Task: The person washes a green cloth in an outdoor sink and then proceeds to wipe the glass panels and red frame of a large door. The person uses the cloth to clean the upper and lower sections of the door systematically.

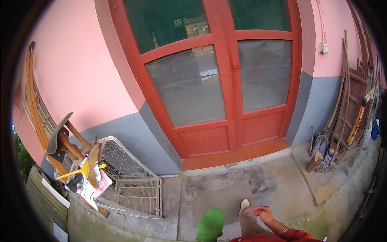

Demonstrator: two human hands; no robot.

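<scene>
My right hand [263, 213] hangs beside my trouser leg at the lower right, its fingers loosely bent and a little apart, with nothing seen in them. It wears a bracelet below a red sleeve. My left hand does not show. A bright green fuzzy cloth or mitt [210, 223] is at the bottom edge, left of my leg; whether a hand is in or behind it, I cannot tell. One light shoe [244, 204] is on a flat grey-brown mat [225, 202]. Ahead, a red double door [231, 90] with glass panes is closed, with a small handle [233, 66].
At left, a white wire cage [137, 181] bears papers and a yellow-handled brush [87, 171] beside a dark seat or hat-like thing [59, 139]. Long wooden poles [36, 99] lean behind. At right, a shovel [320, 143], poles and a cut log [314, 161] are by the wall.
</scene>
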